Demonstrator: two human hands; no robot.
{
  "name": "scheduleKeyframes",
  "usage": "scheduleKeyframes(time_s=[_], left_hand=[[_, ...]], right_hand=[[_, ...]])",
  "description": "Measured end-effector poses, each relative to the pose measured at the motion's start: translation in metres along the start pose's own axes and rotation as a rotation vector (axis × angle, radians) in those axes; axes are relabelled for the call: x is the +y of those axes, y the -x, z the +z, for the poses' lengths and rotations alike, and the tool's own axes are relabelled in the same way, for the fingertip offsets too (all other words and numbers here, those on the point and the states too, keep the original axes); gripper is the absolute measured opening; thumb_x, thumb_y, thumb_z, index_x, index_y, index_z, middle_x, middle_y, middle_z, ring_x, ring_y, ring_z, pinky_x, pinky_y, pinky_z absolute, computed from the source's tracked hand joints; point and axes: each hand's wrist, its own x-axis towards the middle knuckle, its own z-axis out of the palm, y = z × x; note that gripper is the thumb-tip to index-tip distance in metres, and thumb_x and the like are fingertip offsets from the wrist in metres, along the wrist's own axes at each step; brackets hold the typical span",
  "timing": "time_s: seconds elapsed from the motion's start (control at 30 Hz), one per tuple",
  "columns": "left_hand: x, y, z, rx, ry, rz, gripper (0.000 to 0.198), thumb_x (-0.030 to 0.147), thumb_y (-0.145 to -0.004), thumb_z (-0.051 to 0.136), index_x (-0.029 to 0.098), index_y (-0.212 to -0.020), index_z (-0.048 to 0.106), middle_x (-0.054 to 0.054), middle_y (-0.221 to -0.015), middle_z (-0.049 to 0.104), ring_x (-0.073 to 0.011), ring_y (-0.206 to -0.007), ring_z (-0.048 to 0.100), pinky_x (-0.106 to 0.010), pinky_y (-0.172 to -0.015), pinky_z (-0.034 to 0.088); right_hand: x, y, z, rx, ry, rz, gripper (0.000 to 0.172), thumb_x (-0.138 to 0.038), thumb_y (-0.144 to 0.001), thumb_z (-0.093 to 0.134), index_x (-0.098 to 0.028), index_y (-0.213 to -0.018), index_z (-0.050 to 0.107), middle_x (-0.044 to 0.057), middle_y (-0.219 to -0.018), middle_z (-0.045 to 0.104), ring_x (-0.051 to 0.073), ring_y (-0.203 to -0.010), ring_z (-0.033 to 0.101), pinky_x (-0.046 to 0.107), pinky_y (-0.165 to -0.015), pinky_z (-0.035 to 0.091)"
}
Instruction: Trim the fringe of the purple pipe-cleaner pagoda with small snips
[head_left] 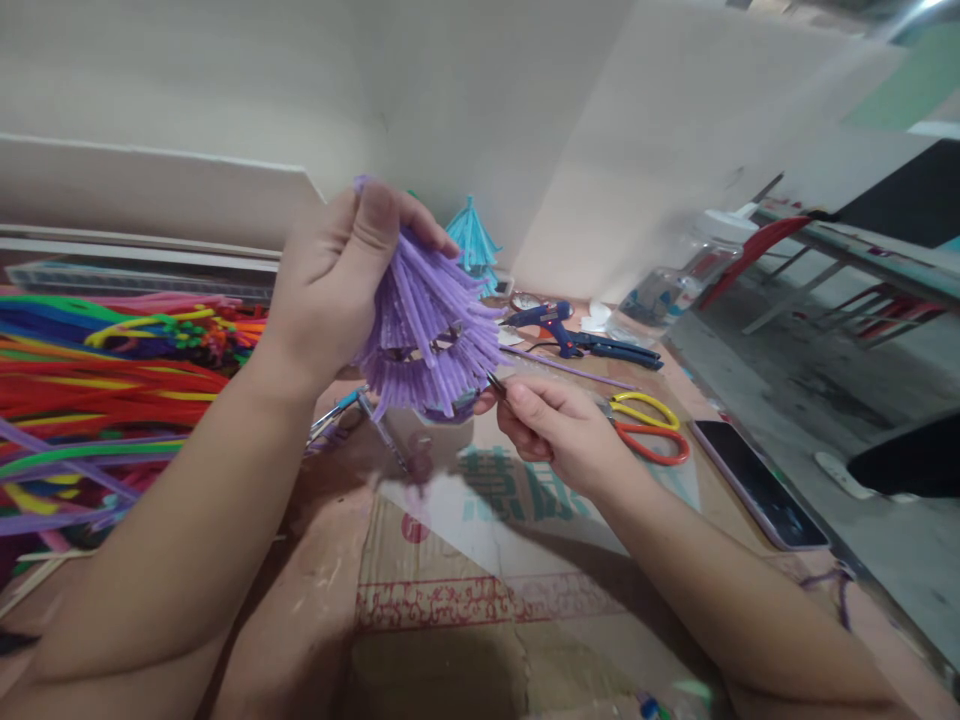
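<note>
My left hand (341, 270) is closed round the top of a purple pipe-cleaner umbrella shape (431, 325), holding it up above the cardboard. Its strands fan downward to a fuzzy rim. My right hand (551, 430) is just below and to the right, fingers pinched on a thin dark metal tool tip (495, 382) that touches the rim of the purple piece. What the rest of that tool is stays hidden in the hand.
A pile of coloured pipe cleaners (97, 390) fills the left. A teal pipe-cleaner umbrella (471, 240), a blue glue gun (559, 325), yellow-and-red scissors (649, 425), a phone (757, 485) and a plastic bottle (664, 285) lie beyond. Flattened cardboard (450, 580) covers the surface.
</note>
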Motion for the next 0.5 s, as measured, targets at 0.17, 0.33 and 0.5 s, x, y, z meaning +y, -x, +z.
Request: scheduleKeyframes(time_s=[0.17, 0.33, 0.5], left_hand=[[0.0008, -0.0002, -0.0002, 0.01, 0.001, -0.002, 0.052, 0.065, -0.088, 0.048, 0.019, -0.082, 0.069, -0.002, -0.081, 0.072, -0.019, -0.076, 0.071, -0.035, -0.07, 0.053], [0.0017, -0.0003, -0.0004, 0.013, -0.02, -0.002, 0.053, 0.067, -0.088, 0.048, 0.02, -0.081, 0.07, -0.002, -0.08, 0.072, -0.0197, -0.077, 0.071, -0.036, -0.071, 0.054], [0.0023, -0.0005, -0.0002, 0.012, -0.007, 0.003, 0.052, 0.066, -0.088, 0.049, 0.02, -0.081, 0.07, -0.001, -0.08, 0.072, -0.0196, -0.078, 0.072, -0.036, -0.072, 0.054]], right_hand=[[0.0, 0.0003, -0.0003, 0.007, 0.012, -0.02, 0.048, -0.063, -0.079, 0.066, -0.015, -0.074, 0.064, -0.007, -0.052, 0.036, 0.007, -0.043, 0.025, 0.022, -0.039, 0.015], [0.0026, -0.0004, 0.0001, 0.01, 0.027, -0.015, 0.048, -0.063, -0.08, 0.065, -0.015, -0.075, 0.065, -0.008, -0.051, 0.035, 0.007, -0.043, 0.024, 0.023, -0.039, 0.014], [0.002, -0.0008, 0.0009, 0.002, 0.015, -0.009, 0.049, -0.063, -0.079, 0.066, -0.015, -0.074, 0.065, -0.009, -0.049, 0.032, 0.007, -0.043, 0.022, 0.023, -0.04, 0.013]])
